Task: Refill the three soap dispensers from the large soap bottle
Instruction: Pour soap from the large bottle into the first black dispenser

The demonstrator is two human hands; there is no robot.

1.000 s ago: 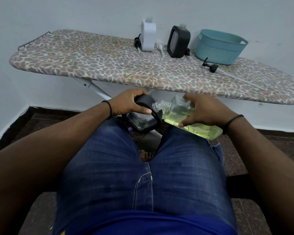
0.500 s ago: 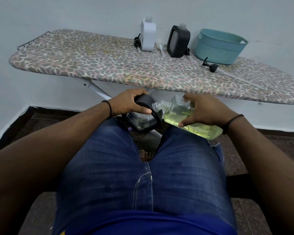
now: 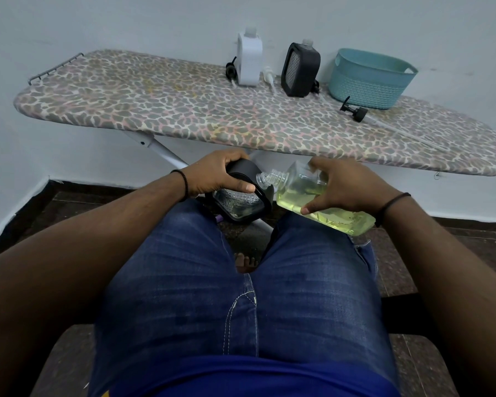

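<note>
A leopard-print ironing board (image 3: 184, 110) stood against the pale wall, bearing a white dispenser (image 3: 249, 63), a black one (image 3: 299, 70) and a teal basket (image 3: 370, 78). Below — over the lap — the left hand (image 3: 216, 174) gripped a black dispenser (image 3: 241, 199), fingers curled round it; the right hand (image 3: 342, 187) clasped the large soap bottle (image 3: 312, 202) (tilted, neck at the dispenser's mouth).

No text, label, brand, number or sign can be read anywhere in the head view.
</note>
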